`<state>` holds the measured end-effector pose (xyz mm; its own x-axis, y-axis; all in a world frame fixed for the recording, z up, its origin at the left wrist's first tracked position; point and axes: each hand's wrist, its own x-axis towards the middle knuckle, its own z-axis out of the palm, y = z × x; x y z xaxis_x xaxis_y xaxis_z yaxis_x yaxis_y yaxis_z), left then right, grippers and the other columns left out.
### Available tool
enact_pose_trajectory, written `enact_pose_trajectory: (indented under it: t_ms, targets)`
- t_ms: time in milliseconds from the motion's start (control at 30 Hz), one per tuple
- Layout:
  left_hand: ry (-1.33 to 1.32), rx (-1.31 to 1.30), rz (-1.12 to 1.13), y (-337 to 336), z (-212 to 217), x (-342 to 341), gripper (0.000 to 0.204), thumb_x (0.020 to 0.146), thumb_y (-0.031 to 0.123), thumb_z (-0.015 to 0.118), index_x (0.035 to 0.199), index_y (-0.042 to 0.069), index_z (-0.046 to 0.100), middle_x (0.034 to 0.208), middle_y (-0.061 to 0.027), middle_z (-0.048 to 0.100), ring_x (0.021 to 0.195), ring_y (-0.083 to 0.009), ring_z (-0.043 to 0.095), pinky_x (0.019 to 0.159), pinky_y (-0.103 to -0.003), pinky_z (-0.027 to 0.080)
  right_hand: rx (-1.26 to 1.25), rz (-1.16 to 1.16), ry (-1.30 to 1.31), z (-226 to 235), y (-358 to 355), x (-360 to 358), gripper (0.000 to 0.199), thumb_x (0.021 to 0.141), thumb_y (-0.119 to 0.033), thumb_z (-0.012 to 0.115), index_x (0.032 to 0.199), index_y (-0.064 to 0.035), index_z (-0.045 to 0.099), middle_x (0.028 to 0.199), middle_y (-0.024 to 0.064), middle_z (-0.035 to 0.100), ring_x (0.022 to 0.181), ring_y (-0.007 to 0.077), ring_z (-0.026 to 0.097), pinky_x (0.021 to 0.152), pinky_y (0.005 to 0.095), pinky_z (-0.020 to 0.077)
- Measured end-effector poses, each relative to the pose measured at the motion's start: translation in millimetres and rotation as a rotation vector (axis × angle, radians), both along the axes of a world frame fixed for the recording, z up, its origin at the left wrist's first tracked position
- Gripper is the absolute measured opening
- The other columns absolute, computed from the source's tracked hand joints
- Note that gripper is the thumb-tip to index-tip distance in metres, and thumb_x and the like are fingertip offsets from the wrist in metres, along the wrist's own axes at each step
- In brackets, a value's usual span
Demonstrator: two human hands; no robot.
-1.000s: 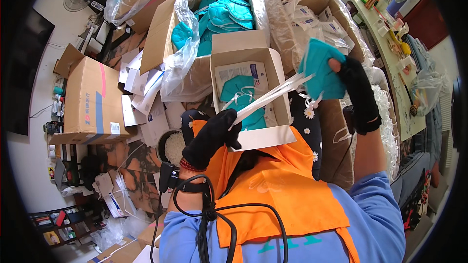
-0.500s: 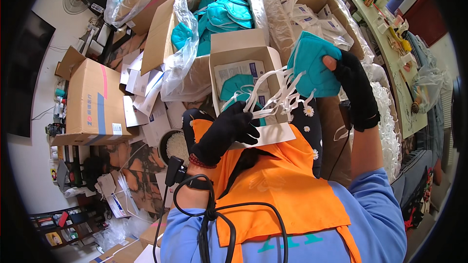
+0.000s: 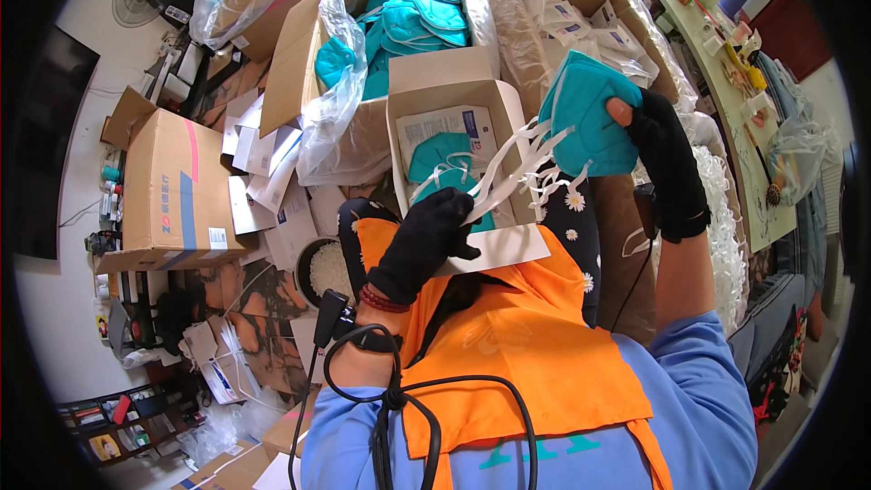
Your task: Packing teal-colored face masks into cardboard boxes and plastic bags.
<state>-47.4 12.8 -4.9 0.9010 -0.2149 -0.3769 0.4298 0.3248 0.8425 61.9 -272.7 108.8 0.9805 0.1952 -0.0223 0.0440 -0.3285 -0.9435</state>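
Head view: teal mask stack [image 3: 590, 118] is pinched by the right hand [image 3: 670, 168] near the white box [image 3: 508, 249]; straps [image 3: 499, 172] are gripped by the left hand [image 3: 425, 245]. Boxed masks [image 3: 440, 154] are already laid inside; loose masks [image 3: 422, 20] are left in the carton [image 3: 363, 127].

Blue shirt [image 3: 703, 367], teal print [image 3: 582, 445] at five o'clock, under an orange apron [image 3: 535, 372]; dark trousers [image 3: 578, 259] with white daisies, three o'clock. Black gloves [image 3: 682, 195] cover left hand [image 3: 422, 247] and right hand [image 3: 667, 159] — right thumb tip exposed. Seven o'clock: red beaded bracelet [image 3: 381, 301], black wrist strap [image 3: 379, 339], knotted black cable [image 3: 392, 397].
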Motion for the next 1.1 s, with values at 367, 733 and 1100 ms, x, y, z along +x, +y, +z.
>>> enact_pose_trajectory:
  t_ms: [367, 733, 1100]
  targets:
    - [-0.083, 0.219, 0.048, 21.9, 17.0, -11.1, 0.026, 0.099, 0.025, 0.053, 0.106, 0.000, 0.056, 0.074, -0.0088, 0.057, 0.061, -0.0192, 0.064, 0.054, -0.030, 0.055, 0.131, 0.079, -0.042, -12.5, -23.0, -14.5, 0.064, 0.084, -0.050, 0.068, 0.125, -0.0010, 0.061, 0.109, 0.0058, 0.066, 0.098, 0.0140, 0.061, 0.088, 0.0293, 0.0479]
    - [-0.447, 0.358, -0.128, -34.8, 28.9, 5.9, 0.012, 0.090, 0.001, 0.054, 0.100, 0.004, 0.059, 0.088, -0.0044, 0.058, 0.076, -0.0135, 0.055, 0.070, -0.029, 0.047, 0.565, 1.327, 0.529, -0.6, 62.5, -57.1, 0.056, 0.082, -0.024, 0.074, 0.129, 0.0012, 0.058, 0.123, 0.0163, 0.063, 0.111, 0.0208, 0.059, 0.097, 0.0332, 0.0430]
    - [-1.034, 1.029, -0.178, -22.0, 29.4, 1.1, 0.009, 0.093, 0.008, 0.058, 0.097, 0.002, 0.064, 0.083, -0.0090, 0.058, 0.069, -0.0224, 0.058, 0.066, -0.030, 0.048, -0.043, 1.096, 0.706, -12.8, 54.6, -67.4, 0.061, 0.086, -0.031, 0.073, 0.138, -0.0061, 0.054, 0.121, 0.0085, 0.065, 0.110, 0.0141, 0.058, 0.097, 0.0301, 0.0430]
